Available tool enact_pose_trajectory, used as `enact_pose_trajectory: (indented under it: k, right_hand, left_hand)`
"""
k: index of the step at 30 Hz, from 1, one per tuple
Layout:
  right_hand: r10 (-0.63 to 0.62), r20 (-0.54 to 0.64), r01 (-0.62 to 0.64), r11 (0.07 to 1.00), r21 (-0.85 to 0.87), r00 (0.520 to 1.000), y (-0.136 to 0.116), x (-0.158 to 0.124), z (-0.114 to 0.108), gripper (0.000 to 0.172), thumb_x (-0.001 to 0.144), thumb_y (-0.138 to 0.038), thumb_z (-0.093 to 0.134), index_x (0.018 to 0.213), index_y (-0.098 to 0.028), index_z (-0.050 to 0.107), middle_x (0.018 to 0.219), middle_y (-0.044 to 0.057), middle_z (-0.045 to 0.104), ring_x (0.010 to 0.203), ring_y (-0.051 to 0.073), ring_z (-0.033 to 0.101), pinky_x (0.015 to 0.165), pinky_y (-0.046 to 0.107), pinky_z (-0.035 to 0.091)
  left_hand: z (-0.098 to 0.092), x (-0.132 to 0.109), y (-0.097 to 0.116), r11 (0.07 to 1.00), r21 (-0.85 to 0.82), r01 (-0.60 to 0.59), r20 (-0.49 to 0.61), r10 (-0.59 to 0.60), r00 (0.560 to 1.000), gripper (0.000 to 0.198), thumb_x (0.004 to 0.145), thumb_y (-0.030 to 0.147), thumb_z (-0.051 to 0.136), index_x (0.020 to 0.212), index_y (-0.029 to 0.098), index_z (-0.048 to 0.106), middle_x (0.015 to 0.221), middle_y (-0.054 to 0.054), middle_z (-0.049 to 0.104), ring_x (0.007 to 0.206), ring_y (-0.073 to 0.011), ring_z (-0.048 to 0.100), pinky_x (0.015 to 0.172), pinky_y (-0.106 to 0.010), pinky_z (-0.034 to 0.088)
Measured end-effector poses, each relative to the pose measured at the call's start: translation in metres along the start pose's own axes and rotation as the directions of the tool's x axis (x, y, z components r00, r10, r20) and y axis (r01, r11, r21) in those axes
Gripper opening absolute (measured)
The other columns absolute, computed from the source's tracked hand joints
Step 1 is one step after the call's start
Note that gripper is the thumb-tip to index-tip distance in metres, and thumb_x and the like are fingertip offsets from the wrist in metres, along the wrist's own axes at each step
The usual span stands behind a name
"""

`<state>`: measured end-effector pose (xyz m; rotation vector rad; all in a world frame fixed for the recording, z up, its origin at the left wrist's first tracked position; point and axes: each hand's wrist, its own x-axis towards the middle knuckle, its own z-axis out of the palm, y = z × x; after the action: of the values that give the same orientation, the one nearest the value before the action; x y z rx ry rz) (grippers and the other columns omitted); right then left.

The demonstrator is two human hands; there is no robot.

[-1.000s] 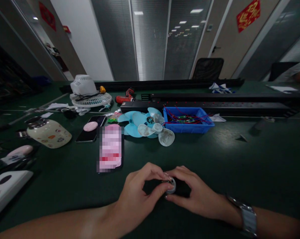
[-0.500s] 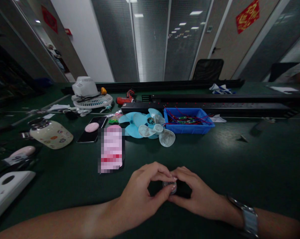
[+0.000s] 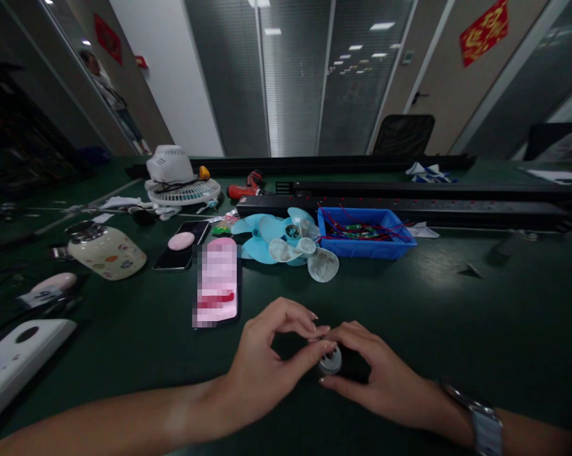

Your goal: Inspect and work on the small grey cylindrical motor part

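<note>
A small round grey part (image 3: 331, 362), perhaps metal, with dark openings in its top, sits between my two hands near the table's front. My right hand (image 3: 381, 373) grips it, thumb at the near side and index finger at the far side. From the left, my left hand (image 3: 271, 361) reaches over it with thumb and fingertips brought close together at its upper edge. Whether a tiny piece lies between those fingertips is hidden. The part's underside is out of sight.
Beyond my hands lie blue fan blades (image 3: 261, 237), a blue bin (image 3: 366, 247) of wired circuit boards and a pink-screened phone (image 3: 219, 272). Leftward are a cream flask (image 3: 108, 250), a fan housing (image 3: 171, 168) and a white box (image 3: 24, 354). A red drill (image 3: 242, 190) lies behind.
My left fingers have lifted and shifted slightly off the round part, so more of its top shows. My right hand keeps its hold. The whole view has shifted a little.
</note>
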<state>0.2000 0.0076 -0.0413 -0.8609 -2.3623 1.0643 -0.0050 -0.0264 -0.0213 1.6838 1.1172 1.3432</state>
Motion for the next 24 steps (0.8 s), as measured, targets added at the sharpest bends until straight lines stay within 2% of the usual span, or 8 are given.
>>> enact_pose_trajectory:
  k: [3, 6, 12, 15, 18, 20, 24]
  right_hand:
    - [0.03, 0.012, -0.03, 1.0, 0.0, 0.999, -0.002, 0.001, -0.001, 0.037, 0.084, -0.03, 0.073, 0.118, -0.028, 0.059, 0.11, 0.001, 0.067, 0.1, 0.021, 0.059, 0.092, 0.037, 0.042]
    - [0.05, 0.028, -0.05, 0.999, 0.008, 0.998, -0.004, 0.001, -0.002, 0.038, 0.085, -0.031, 0.072, 0.12, -0.031, 0.058, 0.112, 0.0, 0.067, 0.104, 0.021, 0.058, 0.095, 0.038, 0.041]
    - [0.067, 0.034, -0.067, 0.998, 0.003, 0.997, -0.003, 0.001, -0.002, 0.041, 0.085, -0.031, 0.072, 0.123, -0.034, 0.057, 0.115, -0.001, 0.066, 0.108, 0.021, 0.058, 0.097, 0.039, 0.04]
    - [0.056, 0.029, -0.055, 0.998, -0.011, 0.998, -0.002, 0.001, -0.001, 0.042, 0.084, -0.031, 0.072, 0.123, -0.034, 0.056, 0.119, -0.002, 0.066, 0.109, 0.021, 0.058, 0.1, 0.039, 0.038]
    - [0.046, 0.031, -0.046, 0.999, -0.012, 0.998, -0.002, 0.001, -0.001, 0.042, 0.085, -0.032, 0.072, 0.124, -0.033, 0.056, 0.12, -0.001, 0.066, 0.11, 0.022, 0.058, 0.1, 0.039, 0.038]
    - [0.047, 0.029, -0.047, 0.999, -0.008, 0.998, -0.002, 0.001, -0.001, 0.042, 0.085, -0.032, 0.072, 0.123, -0.033, 0.057, 0.119, -0.001, 0.066, 0.11, 0.021, 0.058, 0.099, 0.038, 0.039]
    - [0.053, 0.024, -0.053, 0.999, -0.005, 0.998, -0.002, 0.001, -0.002, 0.041, 0.085, -0.033, 0.073, 0.123, -0.034, 0.056, 0.118, -0.003, 0.066, 0.108, 0.02, 0.058, 0.099, 0.038, 0.039]
  left_hand:
    - [-0.006, -0.003, -0.008, 0.997, 0.029, 0.073, -0.042, -0.072, 0.997, 0.014, 0.08, 0.014, 0.072, 0.085, 0.019, 0.06, 0.093, -0.002, 0.064, 0.089, -0.0173, 0.07, 0.079, -0.03, 0.06]
    - [-0.015, -0.008, -0.02, 0.976, 0.184, 0.12, -0.025, -0.117, 0.993, 0.014, 0.083, 0.013, 0.069, 0.092, 0.02, 0.062, 0.096, -0.003, 0.065, 0.094, -0.0204, 0.069, 0.085, -0.037, 0.057]
    - [-0.02, -0.011, -0.029, 0.88, 0.471, 0.065, 0.1, -0.126, 0.987, 0.027, 0.082, 0.005, 0.066, 0.101, 0.024, 0.068, 0.107, -0.004, 0.07, 0.114, -0.0289, 0.06, 0.095, -0.052, 0.046]
    - [-0.019, -0.011, -0.029, 0.855, 0.519, 0.023, 0.145, -0.114, 0.983, 0.027, 0.084, 0.006, 0.064, 0.102, 0.026, 0.068, 0.106, -0.002, 0.072, 0.124, -0.0297, 0.055, 0.098, -0.053, 0.043]
    - [-0.019, -0.01, -0.03, 0.846, 0.533, -0.012, 0.159, -0.086, 0.984, 0.027, 0.084, 0.007, 0.064, 0.101, 0.027, 0.068, 0.105, 0.001, 0.074, 0.125, -0.0292, 0.054, 0.099, -0.055, 0.04]
    - [-0.019, -0.008, -0.029, 0.853, 0.521, -0.023, 0.125, -0.049, 0.991, 0.023, 0.084, 0.008, 0.066, 0.099, 0.027, 0.067, 0.101, 0.001, 0.075, 0.121, -0.0292, 0.058, 0.098, -0.056, 0.04]
    - [-0.017, -0.003, -0.02, 0.91, 0.406, -0.085, -0.04, 0.11, 0.993, 0.015, 0.086, 0.013, 0.066, 0.095, 0.025, 0.063, 0.096, 0.0, 0.075, 0.117, -0.0266, 0.061, 0.097, -0.052, 0.045]
